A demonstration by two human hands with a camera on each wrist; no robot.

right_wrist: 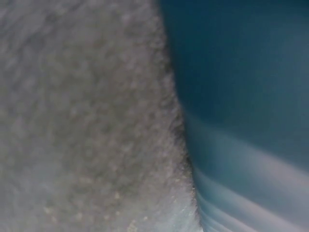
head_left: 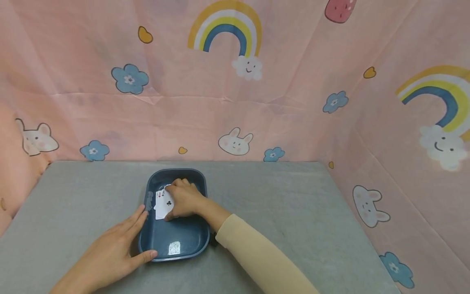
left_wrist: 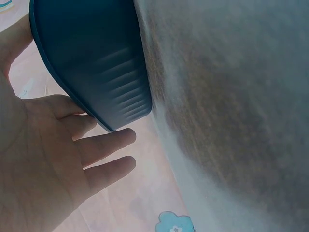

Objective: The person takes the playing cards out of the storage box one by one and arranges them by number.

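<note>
With your left hand (head_left: 110,253) flat against the tray (head_left: 191,245) rim, keep the right hand (head_left: 185,200) pinching what look like aces (head_left: 163,202) squarely.

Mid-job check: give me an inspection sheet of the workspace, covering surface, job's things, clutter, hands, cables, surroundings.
Surface: grey table, cloth-like.
Job's things: blue tray on the table; playing cards inside it, fanned, face up.
Clutter: small shiny patch on the tray floor; cannot tell what it is.
Hands: left hand lies open against the tray's left rim; right hand holds the cards inside the tray.
Cables: nothing seen.
Surroundings: pink backdrop with rainbows, bunnies and flowers, behind and at both sides.
</note>
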